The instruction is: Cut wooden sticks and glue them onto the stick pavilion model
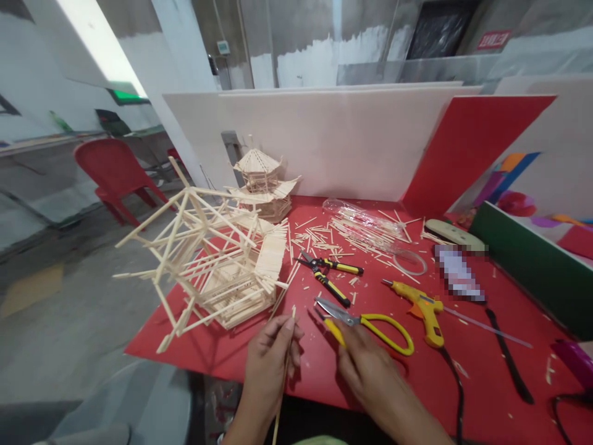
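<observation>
My left hand [271, 358] is closed around a thin bamboo stick [286, 352] that points up toward the table. My right hand [368, 368] grips the yellow handle of the scissors [365, 321], whose blades lie open on the red table [486, 383]. Just left of the stick stands a large unfinished stick pavilion frame [217, 259], tilted on the table's left corner.
A smaller finished stick pagoda [262, 182] stands at the back. Yellow-handled cutters [328, 275], a yellow glue gun [424, 309] with its black cord, scattered sticks [352, 232], a clear bag and a tape ring lie across the table. White and red boards stand behind; a red chair [115, 173] is at left.
</observation>
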`<state>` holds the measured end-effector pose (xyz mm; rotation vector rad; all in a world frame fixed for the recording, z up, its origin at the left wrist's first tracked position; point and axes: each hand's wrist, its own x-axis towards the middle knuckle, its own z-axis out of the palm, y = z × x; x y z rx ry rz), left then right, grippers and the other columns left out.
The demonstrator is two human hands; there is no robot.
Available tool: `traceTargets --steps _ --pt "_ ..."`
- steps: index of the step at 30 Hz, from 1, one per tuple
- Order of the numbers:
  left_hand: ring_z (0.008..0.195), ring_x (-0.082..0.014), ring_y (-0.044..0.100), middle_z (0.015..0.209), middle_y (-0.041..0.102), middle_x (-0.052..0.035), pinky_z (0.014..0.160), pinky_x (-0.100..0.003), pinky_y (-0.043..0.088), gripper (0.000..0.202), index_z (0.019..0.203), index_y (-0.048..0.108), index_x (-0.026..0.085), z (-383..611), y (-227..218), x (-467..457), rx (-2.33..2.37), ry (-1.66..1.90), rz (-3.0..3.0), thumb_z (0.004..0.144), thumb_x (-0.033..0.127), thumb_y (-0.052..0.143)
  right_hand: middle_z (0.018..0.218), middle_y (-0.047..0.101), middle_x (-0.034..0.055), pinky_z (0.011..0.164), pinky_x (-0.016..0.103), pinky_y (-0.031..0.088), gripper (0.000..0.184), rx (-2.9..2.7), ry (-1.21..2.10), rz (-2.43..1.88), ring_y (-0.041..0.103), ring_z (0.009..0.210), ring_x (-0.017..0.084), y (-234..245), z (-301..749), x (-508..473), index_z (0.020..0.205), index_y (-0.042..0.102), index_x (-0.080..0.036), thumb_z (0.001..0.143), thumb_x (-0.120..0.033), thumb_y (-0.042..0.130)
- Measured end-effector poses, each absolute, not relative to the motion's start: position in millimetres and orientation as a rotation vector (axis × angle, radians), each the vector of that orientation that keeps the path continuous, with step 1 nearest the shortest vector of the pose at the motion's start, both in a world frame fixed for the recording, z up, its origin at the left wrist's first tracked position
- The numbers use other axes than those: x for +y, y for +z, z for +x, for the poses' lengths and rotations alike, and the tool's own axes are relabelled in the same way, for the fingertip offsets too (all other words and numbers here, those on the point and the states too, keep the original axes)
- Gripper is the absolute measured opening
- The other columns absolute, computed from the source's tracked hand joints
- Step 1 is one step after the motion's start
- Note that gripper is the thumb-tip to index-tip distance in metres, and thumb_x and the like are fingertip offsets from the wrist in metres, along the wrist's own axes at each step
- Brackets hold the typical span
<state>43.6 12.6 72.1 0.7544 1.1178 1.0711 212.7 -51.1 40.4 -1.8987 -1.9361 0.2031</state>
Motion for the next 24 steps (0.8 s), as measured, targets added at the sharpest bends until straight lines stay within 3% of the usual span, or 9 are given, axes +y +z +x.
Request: traceTargets --steps 3,6,10,18,24 --pt "0.033 -0.0011 0.035 0.061 0.067 -0.0005 0.033 -0.014 0.025 0.034 0.075 0.069 0.014 46 72 13 1.125 1.101 0.743 0.068 0.045 0.08 0.121 0.066 0.0116 0.084 0.034 0.056 0.046 -1.842 0.2 -1.799 0.067 0.106 0.023 50 229 -58 0.143 0.046 -0.023 0.097 -0.029 0.043" --pt "0.034 -0.0003 0.033 0.057 0.063 0.002 0.035 -0.014 0.024 0.034 0.08 0.072 0.014 50 70 13 1.104 1.089 0.724 0.067 0.044 0.082 0.12 0.069 0.0089 0.086 0.031 0.056 0.044 -1.958 0.189 -1.611 0.067 0.107 0.022 60 236 -62 0.14 0.049 -0.025 0.098 -0.037 0.049" --pt "0.034 -0.001 0.033 0.054 0.062 0.0016 0.035 -0.014 0.023 0.037 0.083 0.073 0.015 51 67 10 1.101 1.048 0.724 0.066 0.046 0.082 0.113 0.071 0.0096 0.079 0.032 0.057 0.04 -2.036 0.12 -1.578 0.069 0.096 0.022 62 231 -60 0.137 0.054 -0.023 0.1 -0.037 0.045" --pt "0.038 -0.0016 0.035 0.06 0.068 -0.0026 0.038 -0.014 0.025 0.034 0.083 0.076 0.016 44 73 2 1.109 1.012 0.742 0.065 0.043 0.083 0.112 0.069 0.0101 0.082 0.036 0.056 0.039 -2.055 0.163 -1.605 0.066 0.098 0.023 58 230 -55 0.136 0.054 -0.023 0.101 -0.037 0.044" --pt "0.047 -0.0055 0.047 0.065 0.07 -0.0032 0.043 -0.015 0.034 0.04 0.091 0.079 0.019 44 68 3 1.12 0.98 0.734 0.062 0.045 0.086 0.113 0.069 0.0093 0.084 0.036 0.055 0.039 -2.017 0.195 -1.626 0.066 0.1 0.023 55 231 -54 0.138 0.053 -0.024 0.101 -0.035 0.045"
